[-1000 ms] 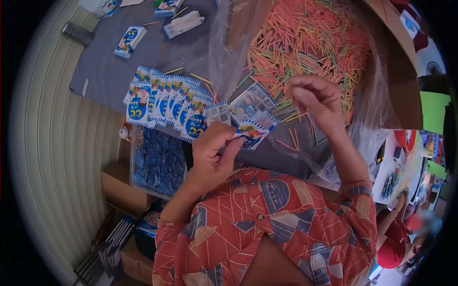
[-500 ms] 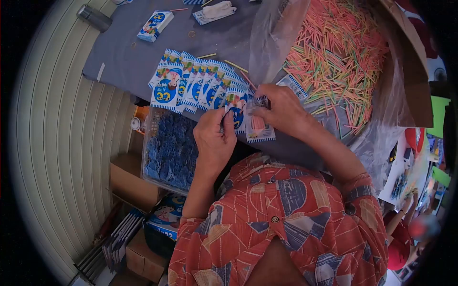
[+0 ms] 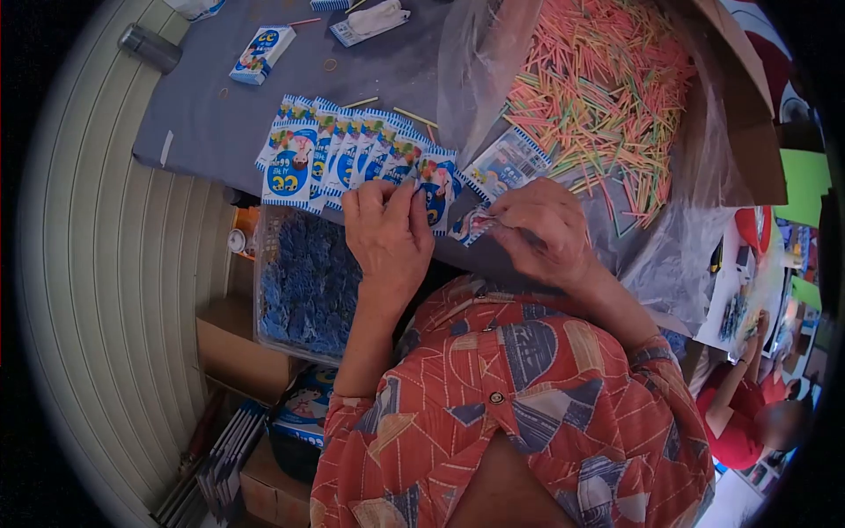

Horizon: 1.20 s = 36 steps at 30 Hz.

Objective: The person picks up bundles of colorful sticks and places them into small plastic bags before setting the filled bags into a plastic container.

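A row of overlapping blue-and-white packets with a cartoon figure lies along the table's near edge. At its right end, my left hand is closed, thumb and fingers pinching the edge of the last packet. Just to the right, my right hand is closed on a small crumpled packet, which is partly hidden by the fingers. Above that hand lies another packet, its clear side up, beside the heap of coloured sticks.
Clear plastic sheeting and a cardboard box surround the sticks. Below the table edge stands a plastic basket of blue pieces. A metal flask and a small packet box are at back left. Another person sits far right.
My right hand has moved right and away from the row, with the small packet now crumpled in its fingers. My left hand stays at the row's right end. The view has shifted slightly.
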### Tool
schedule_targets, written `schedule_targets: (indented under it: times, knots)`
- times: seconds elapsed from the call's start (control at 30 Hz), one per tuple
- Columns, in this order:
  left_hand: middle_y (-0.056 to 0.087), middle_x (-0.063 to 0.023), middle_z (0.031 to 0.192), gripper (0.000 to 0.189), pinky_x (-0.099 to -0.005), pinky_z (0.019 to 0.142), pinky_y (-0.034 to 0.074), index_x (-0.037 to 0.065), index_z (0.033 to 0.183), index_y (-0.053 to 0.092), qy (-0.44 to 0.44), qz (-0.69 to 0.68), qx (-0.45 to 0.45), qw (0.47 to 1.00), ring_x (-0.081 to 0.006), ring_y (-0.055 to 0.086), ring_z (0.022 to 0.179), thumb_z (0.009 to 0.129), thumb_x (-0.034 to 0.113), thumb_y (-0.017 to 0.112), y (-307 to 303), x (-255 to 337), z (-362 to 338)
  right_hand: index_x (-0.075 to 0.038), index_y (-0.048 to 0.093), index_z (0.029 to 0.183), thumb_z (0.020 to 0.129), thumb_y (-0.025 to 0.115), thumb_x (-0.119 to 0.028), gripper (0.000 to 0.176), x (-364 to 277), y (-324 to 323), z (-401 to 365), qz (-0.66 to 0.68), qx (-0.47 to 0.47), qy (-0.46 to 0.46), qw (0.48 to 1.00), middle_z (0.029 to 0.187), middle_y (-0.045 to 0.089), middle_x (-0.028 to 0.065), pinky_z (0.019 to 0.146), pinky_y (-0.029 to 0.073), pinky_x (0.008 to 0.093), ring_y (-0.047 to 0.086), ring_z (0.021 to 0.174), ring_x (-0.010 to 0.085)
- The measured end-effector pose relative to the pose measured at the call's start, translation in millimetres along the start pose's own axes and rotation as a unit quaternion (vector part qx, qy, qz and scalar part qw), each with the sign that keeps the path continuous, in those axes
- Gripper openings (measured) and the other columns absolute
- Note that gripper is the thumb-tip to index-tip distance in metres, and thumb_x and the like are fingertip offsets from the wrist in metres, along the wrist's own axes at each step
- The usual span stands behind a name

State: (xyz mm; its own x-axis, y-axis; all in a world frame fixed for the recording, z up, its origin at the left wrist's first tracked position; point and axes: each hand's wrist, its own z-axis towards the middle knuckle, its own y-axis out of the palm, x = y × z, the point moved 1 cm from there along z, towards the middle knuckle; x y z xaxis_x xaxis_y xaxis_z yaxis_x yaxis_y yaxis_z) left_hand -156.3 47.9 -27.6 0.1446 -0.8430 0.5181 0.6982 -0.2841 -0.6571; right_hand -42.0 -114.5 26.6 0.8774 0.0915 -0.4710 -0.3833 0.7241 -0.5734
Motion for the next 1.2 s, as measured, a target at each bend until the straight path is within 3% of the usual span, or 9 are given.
schedule_targets:
  times: [0.3, 0.4, 0.5, 0.53, 0.63, 0.73, 0.9, 0.97, 1.2]
  knots:
    - [0.057, -0.0155, 0.112, 0.047, -0.0415, 0.086, 0.04, 0.0, 0.125, 0.06, -0.001, -0.092, 0.015, 0.996, -0.0309, 0.048, 0.1, 0.082, 0.013, 0.073, -14, -5, -25, -0.003, 0.06, 0.12, 0.065, 0.078, 0.001, 0.058, -5, 4, -2, 0.016, -0.02, -0.002, 1.0, 0.087, 0.071, 0.0093, 0.063, 0.053, 0.0352, 0.069, 0.074, 0.0258]
    - [0.057, -0.0148, 0.12, 0.056, -0.0421, 0.092, 0.038, 0.0, 0.127, 0.059, 0.035, -0.177, -0.002, 0.984, -0.0309, 0.048, 0.107, 0.078, 0.019, 0.078, -37, 2, -27, -0.002, 0.061, 0.12, 0.064, 0.078, 0.002, 0.058, -9, 4, -1, 0.025, -0.015, 0.003, 1.0, 0.091, 0.071, 0.0101, 0.064, 0.053, 0.0355, 0.069, 0.074, 0.0257]
    - [0.057, -0.0136, 0.125, 0.063, -0.0434, 0.096, 0.037, 0.001, 0.127, 0.059, 0.073, -0.152, -0.058, 0.984, -0.0314, 0.047, 0.111, 0.074, 0.024, 0.082, -39, 18, -22, -0.001, 0.061, 0.12, 0.064, 0.078, 0.002, 0.058, -12, 8, -2, 0.041, 0.001, -0.005, 0.999, 0.095, 0.071, 0.0111, 0.065, 0.054, 0.0356, 0.069, 0.076, 0.0258]
    - [0.061, -0.0113, 0.12, 0.05, -0.0431, 0.095, 0.037, 0.001, 0.12, 0.064, 0.056, -0.151, -0.067, 0.985, -0.0306, 0.049, 0.108, 0.073, 0.012, 0.077, -35, 21, -21, -0.001, 0.061, 0.12, 0.064, 0.078, 0.002, 0.058, -13, 9, -3, 0.044, -0.001, -0.005, 0.999, 0.095, 0.071, 0.0111, 0.065, 0.054, 0.0356, 0.069, 0.076, 0.0258]
    - [0.065, -0.0097, 0.11, 0.042, -0.0419, 0.092, 0.039, 0.002, 0.109, 0.069, 0.075, -0.202, -0.066, 0.974, -0.0302, 0.052, 0.102, 0.067, -0.002, 0.066, -18, 2, -28, -0.001, 0.058, 0.119, 0.067, 0.081, 0.001, 0.057, -16, 9, -3, 0.056, -0.01, -0.023, 0.998, 0.085, 0.068, 0.0107, 0.062, 0.052, 0.036, 0.067, 0.072, 0.0255]
    - [0.066, -0.0089, 0.102, 0.041, -0.04, 0.089, 0.041, 0.001, 0.098, 0.072, 0.057, -0.23, -0.014, 0.971, -0.0297, 0.054, 0.097, 0.062, -0.008, 0.058, -15, 3, -27, -0.001, 0.064, 0.114, 0.068, 0.079, -0.001, 0.048, -20, -4, 6, 0.064, -0.018, -0.024, 0.998, 0.097, 0.07, 0.0122, 0.068, 0.055, 0.0348, 0.069, 0.08, 0.0275]
    - [0.066, -0.0087, 0.099, 0.039, -0.0386, 0.086, 0.043, 0.001, 0.097, 0.072, 0.066, -0.233, 0.006, 0.97, -0.0292, 0.055, 0.095, 0.062, -0.01, 0.058, -14, 1, -32, -0.005, 0.065, 0.113, 0.077, 0.073, -0.007, 0.037, 38, -56, 6, -0.133, -0.101, 0.156, 0.974, 0.099, 0.065, 0.0166, 0.072, 0.055, 0.0405, 0.067, 0.088, 0.0333]
    - [0.067, -0.0086, 0.099, 0.038, -0.0383, 0.086, 0.043, 0.001, 0.097, 0.072, 0.071, -0.235, 0.01, 0.969, -0.0289, 0.055, 0.095, 0.063, -0.01, 0.059, -14, 3, -31, -0.005, 0.066, 0.107, 0.082, 0.067, -0.011, 0.026, 69, -70, 3, -0.338, -0.196, 0.174, 0.904, 0.096, 0.064, 0.0169, 0.074, 0.054, 0.044, 0.066, 0.089, 0.0344]
    - [0.068, -0.0084, 0.097, 0.028, -0.0376, 0.083, 0.045, 0.001, 0.098, 0.073, 0.048, -0.261, 0.002, 0.964, -0.0277, 0.056, 0.094, 0.072, -0.006, 0.069, -18, 9, -27, -0.008, 0.065, 0.094, 0.088, 0.059, -0.017, 0.012, 103, -70, 1, -0.378, -0.293, 0.197, 0.856, 0.094, 0.064, 0.0132, 0.071, 0.052, 0.044, 0.066, 0.084, 0.0342]
